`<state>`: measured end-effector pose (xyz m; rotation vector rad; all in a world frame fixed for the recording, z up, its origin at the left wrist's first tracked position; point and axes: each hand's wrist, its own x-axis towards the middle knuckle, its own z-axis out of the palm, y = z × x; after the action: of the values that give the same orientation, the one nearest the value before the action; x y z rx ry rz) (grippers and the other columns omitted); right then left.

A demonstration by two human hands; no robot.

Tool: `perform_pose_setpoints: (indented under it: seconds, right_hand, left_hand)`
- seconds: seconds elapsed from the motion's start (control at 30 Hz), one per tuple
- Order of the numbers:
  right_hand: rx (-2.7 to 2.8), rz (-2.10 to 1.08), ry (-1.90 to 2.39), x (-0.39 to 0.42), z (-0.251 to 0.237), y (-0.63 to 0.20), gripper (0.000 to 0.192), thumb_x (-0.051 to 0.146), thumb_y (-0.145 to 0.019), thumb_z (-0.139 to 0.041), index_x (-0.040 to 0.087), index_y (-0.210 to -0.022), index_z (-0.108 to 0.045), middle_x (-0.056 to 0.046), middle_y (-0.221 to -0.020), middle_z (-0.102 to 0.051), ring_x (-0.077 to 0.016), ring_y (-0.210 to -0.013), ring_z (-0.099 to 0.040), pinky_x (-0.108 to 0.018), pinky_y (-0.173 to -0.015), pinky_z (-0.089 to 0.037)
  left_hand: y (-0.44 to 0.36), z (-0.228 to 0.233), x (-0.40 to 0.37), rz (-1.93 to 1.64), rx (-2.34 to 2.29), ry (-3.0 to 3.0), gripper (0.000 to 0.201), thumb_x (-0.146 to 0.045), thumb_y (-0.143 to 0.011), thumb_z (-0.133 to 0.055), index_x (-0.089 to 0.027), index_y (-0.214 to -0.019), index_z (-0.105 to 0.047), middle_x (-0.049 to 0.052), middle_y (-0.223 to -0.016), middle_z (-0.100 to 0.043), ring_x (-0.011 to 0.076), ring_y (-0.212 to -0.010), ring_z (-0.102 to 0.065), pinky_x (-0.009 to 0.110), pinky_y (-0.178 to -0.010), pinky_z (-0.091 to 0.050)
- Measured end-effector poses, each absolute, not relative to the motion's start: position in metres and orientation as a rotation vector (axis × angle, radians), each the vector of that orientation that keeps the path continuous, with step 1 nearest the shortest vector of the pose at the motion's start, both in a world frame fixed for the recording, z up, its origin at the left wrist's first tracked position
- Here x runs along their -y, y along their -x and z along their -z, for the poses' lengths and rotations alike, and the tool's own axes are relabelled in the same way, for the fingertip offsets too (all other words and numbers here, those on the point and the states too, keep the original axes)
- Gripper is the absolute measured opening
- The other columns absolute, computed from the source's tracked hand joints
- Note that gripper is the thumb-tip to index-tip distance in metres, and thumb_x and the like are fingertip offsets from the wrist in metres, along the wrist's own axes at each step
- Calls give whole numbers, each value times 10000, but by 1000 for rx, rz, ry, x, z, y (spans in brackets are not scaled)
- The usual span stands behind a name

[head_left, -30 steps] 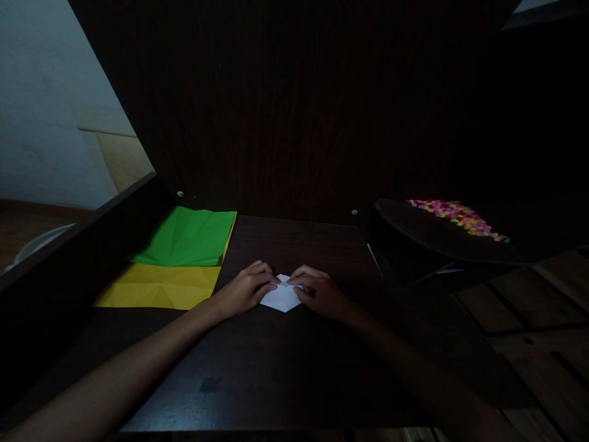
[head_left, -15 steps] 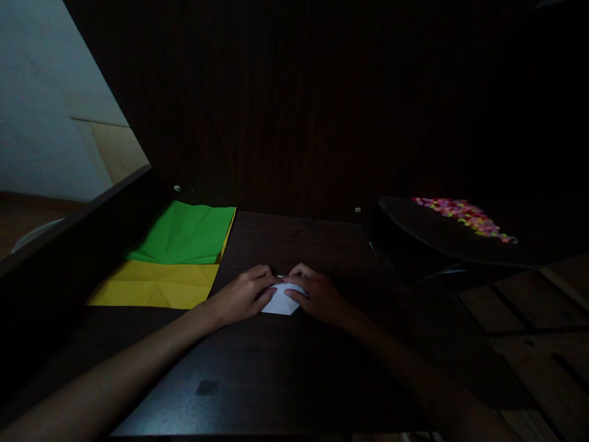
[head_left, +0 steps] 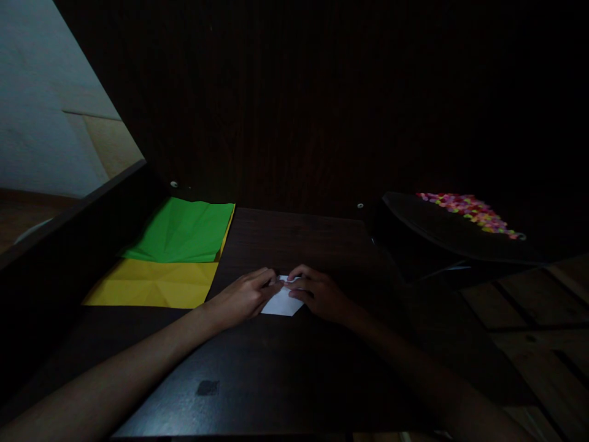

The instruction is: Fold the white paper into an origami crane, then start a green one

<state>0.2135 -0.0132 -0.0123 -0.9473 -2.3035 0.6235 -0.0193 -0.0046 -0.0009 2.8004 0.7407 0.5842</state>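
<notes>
A small folded piece of white paper (head_left: 280,303) lies on the dark wooden tabletop (head_left: 294,368), its lower right corner cut off at a slant. My left hand (head_left: 246,296) rests on its left side, fingers curled and pressing at the upper edge. From the right, my right hand (head_left: 322,294) grips the same paper, with bent fingers close to the left fingertips. Both hands are closed on the paper and cover its sides. The room is dim, so the fold lines are hard to make out.
Left of my hands lie a creased green sheet (head_left: 184,230) and, partly under it, a yellow sheet (head_left: 151,285). At the right stands a dark curved object (head_left: 414,224) bearing a colourful cluster of small pieces (head_left: 473,213). A dark panel (head_left: 294,110) rises behind the tabletop.
My right fingers have shifted slightly along the paper's upper edge, and the left thumb has moved up toward them. The view has tilted a little.
</notes>
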Motion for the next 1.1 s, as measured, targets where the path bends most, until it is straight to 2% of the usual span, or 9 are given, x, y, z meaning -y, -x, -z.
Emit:
perform_pose_setpoints:
  seconds: [0.1,0.2,0.4,0.57,0.7,0.87,1.0,1.1]
  right_hand:
    - [2310,-624,933,12,13,-215,170,191,-907,-591,212,-1041,-695,-74,-1060,-632,-192,-944,-635,-335,-832,-520]
    - [2321,-621,963,12,13,-215,160,198,-916,-577,210,-1023,-696,-71,-1052,-625,-190,-923,-635,-334,-816,-519]
    - [2369,-552,1011,14,8,-213,141,215,-923,-564,223,-991,-687,-56,-1067,-630,-181,-900,-632,-328,-806,-510]
    - [2256,-550,1145,15,4,-206,126,243,-931,-549,209,-922,-670,-39,-936,-643,-167,-830,-631,-309,-767,-503]
    - [2284,-512,1218,18,3,-204,133,216,-910,-575,202,-983,-685,-50,-968,-635,-176,-845,-623,-318,-761,-490]
    - [2310,-535,1281,18,-2,-203,95,186,-893,-588,195,-943,-668,-42,-957,-627,-173,-855,-607,-321,-771,-470]
    - [2341,-466,1322,17,-5,-200,29,175,-855,-632,194,-876,-625,-35,-923,-636,-210,-905,-557,-368,-802,-417]
    - [2317,-456,1339,19,-4,-199,55,182,-846,-647,196,-856,-595,-32,-914,-635,-224,-915,-527,-382,-798,-379]
  left_hand:
    - [19,1,3,-595,-707,-2887,262,-193,-993,-401,-115,-1044,-645,72,-839,-556,177,-765,-535,285,-675,-485]
    - [20,1,2,-626,-688,-2905,268,-236,-997,-418,-115,-1080,-641,85,-877,-575,195,-823,-564,318,-743,-502]
    - [20,-4,2,-575,-685,-2982,435,-488,-944,-491,-112,-1109,-636,95,-896,-595,214,-819,-567,341,-728,-495]
    - [20,-5,2,-565,-669,-3102,413,-456,-948,-504,-136,-1184,-616,88,-919,-610,219,-828,-545,349,-734,-461]
    - [20,-5,1,-580,-631,-3139,411,-468,-943,-509,-155,-1182,-626,81,-909,-612,212,-824,-530,341,-723,-433]
    - [19,-4,1,-575,-647,-3134,402,-464,-941,-518,-157,-1172,-634,79,-936,-626,209,-854,-538,341,-741,-425]
    - [20,-3,2,-577,-646,-3134,390,-456,-948,-510,-154,-1159,-639,79,-926,-641,212,-854,-545,342,-737,-424]
    - [20,-3,3,-596,-636,-3111,351,-432,-950,-520,-159,-1124,-656,82,-942,-654,202,-841,-547,333,-724,-423]
